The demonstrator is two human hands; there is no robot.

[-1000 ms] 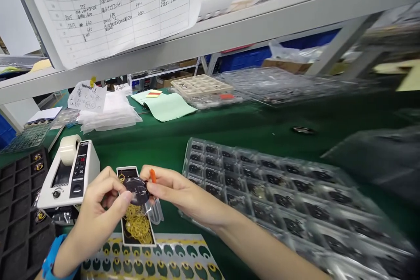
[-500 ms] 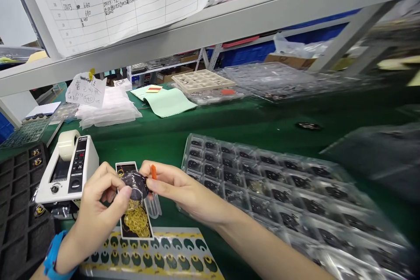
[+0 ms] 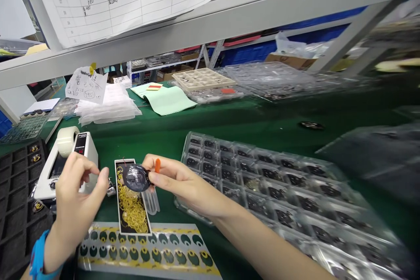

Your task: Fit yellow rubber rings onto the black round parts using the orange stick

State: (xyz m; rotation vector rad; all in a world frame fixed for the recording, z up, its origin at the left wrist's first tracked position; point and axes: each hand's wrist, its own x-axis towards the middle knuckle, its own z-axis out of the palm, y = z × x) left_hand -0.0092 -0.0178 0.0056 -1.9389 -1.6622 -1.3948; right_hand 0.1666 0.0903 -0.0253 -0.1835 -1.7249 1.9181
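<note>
My right hand (image 3: 173, 177) pinches a round, dark, glossy disc-shaped part (image 3: 136, 178) by its edge, above a white box (image 3: 118, 218). An orange stick-like tool (image 3: 158, 166) pokes up between the same fingers; its lower end is hidden. To the left, my left hand (image 3: 75, 203) is apart from the disc, its thumb and index finger separated with nothing visible between them. A tangle of thin yellow rings (image 3: 133, 210) fills much of the box. Under the box's near end lies a sheet of yellow-and-dark round stickers (image 3: 157, 269).
A tape dispenser (image 3: 88, 148) stands behind my left hand. Beside it is a black compartment tray (image 3: 16, 210). Clear plastic trays (image 3: 197, 133) of dark parts spread along the right. A shelf beam (image 3: 262, 11) crosses above, with a handwritten sheet (image 3: 157, 4) hanging over it.
My left hand has let go of the disc and moved left, its fingers parting. My right hand still holds the disc, which now shows more of its face.
</note>
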